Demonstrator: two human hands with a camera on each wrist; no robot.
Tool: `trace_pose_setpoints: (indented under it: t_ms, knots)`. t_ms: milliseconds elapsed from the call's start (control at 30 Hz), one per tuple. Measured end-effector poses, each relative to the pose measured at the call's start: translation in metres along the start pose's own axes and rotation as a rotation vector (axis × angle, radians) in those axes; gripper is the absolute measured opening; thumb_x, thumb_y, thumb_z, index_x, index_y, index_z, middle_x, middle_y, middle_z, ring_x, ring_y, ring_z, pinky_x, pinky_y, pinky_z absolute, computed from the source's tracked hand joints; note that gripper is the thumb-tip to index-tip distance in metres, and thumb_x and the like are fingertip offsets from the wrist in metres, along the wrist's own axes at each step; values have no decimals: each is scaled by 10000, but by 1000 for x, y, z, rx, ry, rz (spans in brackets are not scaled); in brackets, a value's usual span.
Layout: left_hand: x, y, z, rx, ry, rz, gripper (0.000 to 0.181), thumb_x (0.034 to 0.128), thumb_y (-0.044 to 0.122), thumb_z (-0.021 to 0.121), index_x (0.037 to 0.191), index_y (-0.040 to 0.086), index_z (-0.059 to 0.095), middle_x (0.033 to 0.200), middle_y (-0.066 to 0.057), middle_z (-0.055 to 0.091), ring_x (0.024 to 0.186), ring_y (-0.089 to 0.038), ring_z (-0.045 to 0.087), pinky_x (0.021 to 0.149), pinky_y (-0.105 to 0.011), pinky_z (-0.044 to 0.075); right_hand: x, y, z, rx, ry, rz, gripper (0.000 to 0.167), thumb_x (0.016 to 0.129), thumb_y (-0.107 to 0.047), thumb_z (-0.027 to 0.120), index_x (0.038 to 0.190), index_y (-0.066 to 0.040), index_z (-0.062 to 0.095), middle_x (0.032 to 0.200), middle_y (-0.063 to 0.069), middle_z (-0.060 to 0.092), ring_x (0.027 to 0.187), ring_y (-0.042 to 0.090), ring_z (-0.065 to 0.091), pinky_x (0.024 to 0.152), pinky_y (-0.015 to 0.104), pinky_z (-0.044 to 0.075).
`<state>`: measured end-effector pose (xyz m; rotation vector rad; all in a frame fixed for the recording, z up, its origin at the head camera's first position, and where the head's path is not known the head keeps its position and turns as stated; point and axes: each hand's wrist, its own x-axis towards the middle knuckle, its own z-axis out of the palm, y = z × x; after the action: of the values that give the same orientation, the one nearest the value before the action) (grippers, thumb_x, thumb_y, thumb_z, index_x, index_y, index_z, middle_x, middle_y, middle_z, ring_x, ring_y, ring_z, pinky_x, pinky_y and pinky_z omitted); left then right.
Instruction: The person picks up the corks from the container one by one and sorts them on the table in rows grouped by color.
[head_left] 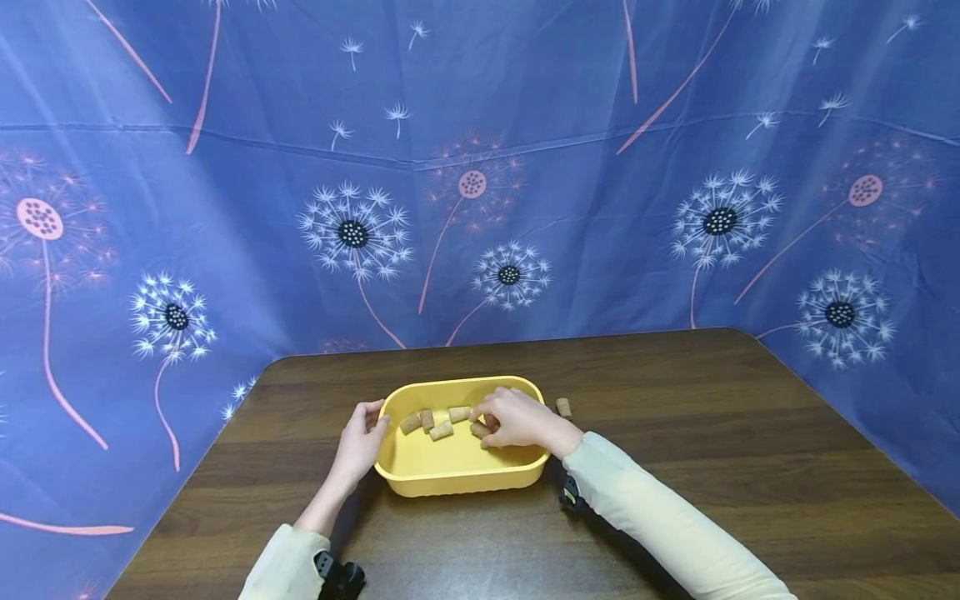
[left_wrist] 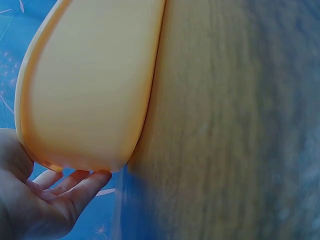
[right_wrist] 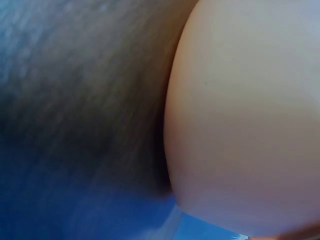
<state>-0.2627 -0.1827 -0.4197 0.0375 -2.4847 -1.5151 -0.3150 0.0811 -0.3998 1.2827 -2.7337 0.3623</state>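
Pale sleeves (head_left: 675, 529) come nearest, a dark wrist camera (head_left: 342, 579) at the left cuff, and both hands work at a yellow tray (head_left: 465, 484) on the wooden table (head_left: 712, 417). With its thumb over the rim, the left hand (head_left: 356, 446) grips the tray's left end. The right hand (head_left: 517, 417) reaches inside, thumb and fingers bent about a cork (head_left: 479, 429); whether they pinch it I cannot tell. Four more corks (head_left: 441, 430) lie to its left in the tray, and a stray cork (head_left: 563, 407) sits on the table just past the right end. A light hold across the cork's sides would serve best, I think, with the left hand bracing the tray. Only the left wrist view shows fingertips (left_wrist: 100, 179) against the outer end wall; only the head view shows any cork, while the right wrist view gives mainly table and outer wall
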Motion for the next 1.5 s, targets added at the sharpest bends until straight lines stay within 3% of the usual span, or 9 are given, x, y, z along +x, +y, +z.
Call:
trace_pose_setpoints:
  t_ms: [233, 567, 933, 1300, 1500]
  knots:
    - [-1, 0, 0, -6, -1, 1, 321, 951, 46, 475, 1245, -81, 455, 1211, -283, 551, 1133, -369, 538, 937, -448, 465, -1, -1, 0, -24, -26, 3, 328, 733, -258, 767, 1034, -157, 685, 821, -56, 564, 794, 105, 458, 733, 272, 393]
    - [-2, -1, 0, -9, -2, -6, 321, 951, 43, 473, 1246, -81, 452, 1212, -283, 550, 1133, -364, 535, 944, -448, 460, 0, -1, 0, 66, -41, 10, 334, 756, -186, 751, 1076, -120, 681, 955, -13, 639, 828, 105, 562, 762, 246, 478]
    - [0, -1, -1, -6, 8, 8, 326, 951, 43, 472, 1248, -91, 450, 1208, -289, 547, 1118, -370, 542, 953, -454, 450, 1, 0, -2, 130, 18, -14, 336, 803, -203, 713, 1111, -75, 669, 1037, 43, 659, 980, 202, 590, 867, 321, 474]
    - [2, 0, -1, -4, 9, 17, 326, 947, 42, 470, 1244, -91, 454, 1210, -293, 546, 1112, -378, 546, 954, -464, 447, 2, 1, -4, 166, 19, -42, 331, 810, -183, 715, 1110, -52, 664, 998, 54, 662, 885, 187, 627, 769, 237, 504]
    - [1, -1, -1, 9, 7, 11, 321, 948, 50, 478, 1239, -83, 460, 1209, -286, 552, 1105, -371, 553, 941, -452, 455, 3, 2, -2, 198, 46, -54, 337, 815, -175, 716, 1117, -37, 660, 1006, 57, 669, 893, 198, 641, 775, 263, 522]
